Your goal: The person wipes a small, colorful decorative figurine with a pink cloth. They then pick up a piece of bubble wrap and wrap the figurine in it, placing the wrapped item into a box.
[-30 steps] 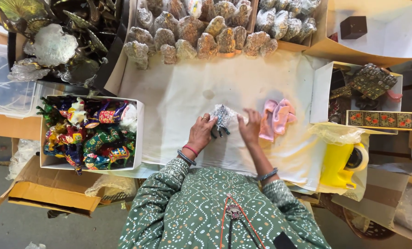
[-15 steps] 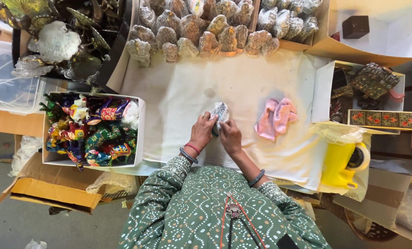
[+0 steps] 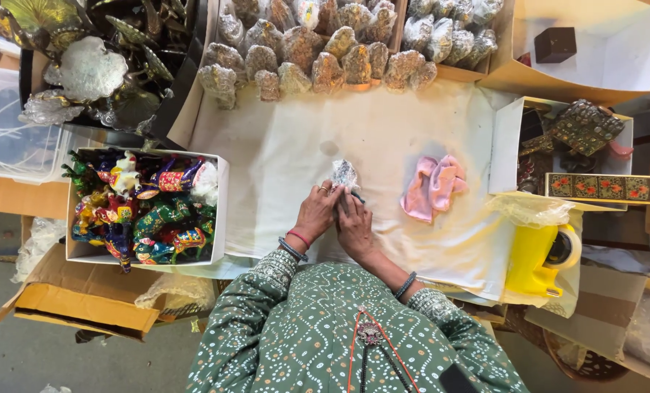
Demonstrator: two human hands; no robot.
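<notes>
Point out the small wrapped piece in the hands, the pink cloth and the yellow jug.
small wrapped piece [image 3: 344, 173], head view, on its upper wrapped part above the fingers.
pink cloth [image 3: 432, 187], head view, on the middle of its crumpled folds.
yellow jug [image 3: 530, 256], head view, on its yellow body.

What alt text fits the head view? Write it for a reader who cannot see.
Seen from above, a person's left hand and right hand together hold a small plastic-wrapped figurine over a white cloth, between a box of colourful painted figurines and a pink rag.

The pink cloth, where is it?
In the head view the pink cloth lies on the white sheet, just right of the right hand, near the white box.
</notes>
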